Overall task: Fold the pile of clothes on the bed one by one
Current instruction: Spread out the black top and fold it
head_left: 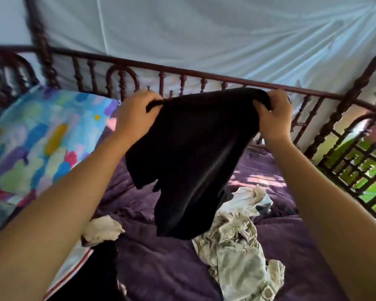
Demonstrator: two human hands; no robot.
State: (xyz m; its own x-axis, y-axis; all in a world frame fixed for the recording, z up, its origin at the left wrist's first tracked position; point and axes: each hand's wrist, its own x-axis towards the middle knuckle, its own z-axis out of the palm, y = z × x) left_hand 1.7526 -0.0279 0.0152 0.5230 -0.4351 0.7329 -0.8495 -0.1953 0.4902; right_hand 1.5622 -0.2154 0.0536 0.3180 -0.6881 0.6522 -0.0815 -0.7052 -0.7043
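Note:
A black garment (189, 159) hangs in the air above the bed, held up by its top edge. My left hand (135, 114) grips the left corner and my right hand (274, 116) grips the right corner, both with fingers curled round the cloth. Below it, loose clothes lie on the purple bedspread (161, 268): a pale patterned garment (237, 246), a white crumpled piece (250, 198) behind it, a small white piece (102, 231) on the left and a dark garment (96, 274) at the near left.
A colourful pillow (41, 137) lies at the left. A dark metal bed rail (182, 79) runs along the far side, with a post and more railing (345, 148) at the right. White netting (204, 29) hangs behind the rail.

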